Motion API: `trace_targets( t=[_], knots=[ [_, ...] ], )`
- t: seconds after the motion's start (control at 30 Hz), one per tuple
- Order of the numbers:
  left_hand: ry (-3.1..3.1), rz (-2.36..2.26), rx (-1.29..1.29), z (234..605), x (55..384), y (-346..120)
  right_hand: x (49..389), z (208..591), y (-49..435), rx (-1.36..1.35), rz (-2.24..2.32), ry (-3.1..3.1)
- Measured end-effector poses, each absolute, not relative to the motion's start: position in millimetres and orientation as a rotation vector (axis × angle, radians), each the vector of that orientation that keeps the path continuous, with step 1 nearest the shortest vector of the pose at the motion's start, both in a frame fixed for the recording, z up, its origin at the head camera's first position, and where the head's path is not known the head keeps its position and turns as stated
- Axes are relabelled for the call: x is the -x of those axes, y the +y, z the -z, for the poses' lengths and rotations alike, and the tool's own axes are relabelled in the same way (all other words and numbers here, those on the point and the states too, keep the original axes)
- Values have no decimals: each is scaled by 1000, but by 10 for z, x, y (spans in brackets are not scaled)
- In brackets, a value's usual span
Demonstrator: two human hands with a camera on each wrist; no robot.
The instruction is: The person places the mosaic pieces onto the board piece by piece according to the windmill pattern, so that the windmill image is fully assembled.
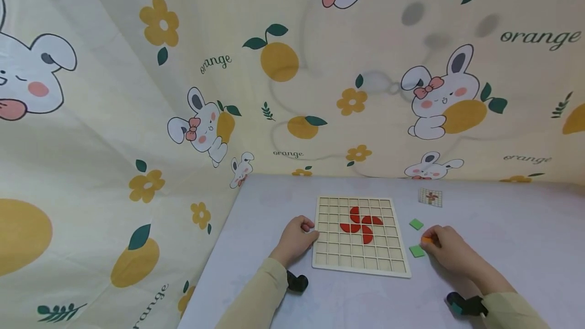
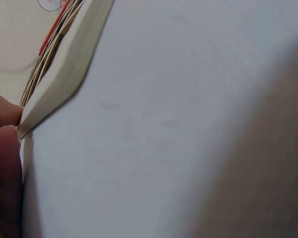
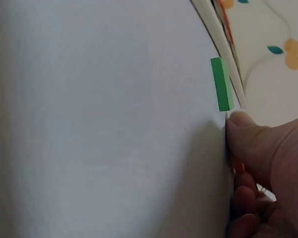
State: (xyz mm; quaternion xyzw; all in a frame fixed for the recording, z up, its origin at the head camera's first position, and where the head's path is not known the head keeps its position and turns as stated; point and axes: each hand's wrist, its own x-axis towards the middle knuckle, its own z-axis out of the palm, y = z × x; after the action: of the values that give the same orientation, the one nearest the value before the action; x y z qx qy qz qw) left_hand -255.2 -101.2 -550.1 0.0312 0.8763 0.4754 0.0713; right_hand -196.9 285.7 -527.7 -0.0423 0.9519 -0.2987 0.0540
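A pale square grid board [image 1: 331,253] lies flat on the table, with red petal-shaped pieces [image 1: 352,228] set as a pinwheel near its middle. At the board's left edge is my left hand [image 1: 296,240], thumb and a bent finger touching the rim; the left wrist view shows fingertips [image 2: 9,136] right at the edge. To the right of the board my right hand [image 1: 450,250] pinches a small orange piece [image 1: 427,240], mostly hidden by the fingers. Two green square tiles, one farther back [image 1: 416,224] and one nearer [image 1: 417,251], lie between that hand and the board.
A small pattern card [image 1: 430,197] with a red pinwheel picture lies at the back right. Dark wrist bands [image 1: 298,283] sit by both sleeves. Printed cloth [image 1: 375,131] with rabbits and oranges hangs behind the table [image 1: 265,202] and along its left side.
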Motion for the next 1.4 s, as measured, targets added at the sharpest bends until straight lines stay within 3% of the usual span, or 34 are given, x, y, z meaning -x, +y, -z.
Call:
trace_targets(
  t=[0.37,1.4],
  knots=[
    [2637,-1405,-89,5479,2532,-1011,1982,5116,2848,134,990,2860],
    [2624,-1403,-117,5454,2533,-1041,2196,5065,1853,160,1269,2841]
  ],
)
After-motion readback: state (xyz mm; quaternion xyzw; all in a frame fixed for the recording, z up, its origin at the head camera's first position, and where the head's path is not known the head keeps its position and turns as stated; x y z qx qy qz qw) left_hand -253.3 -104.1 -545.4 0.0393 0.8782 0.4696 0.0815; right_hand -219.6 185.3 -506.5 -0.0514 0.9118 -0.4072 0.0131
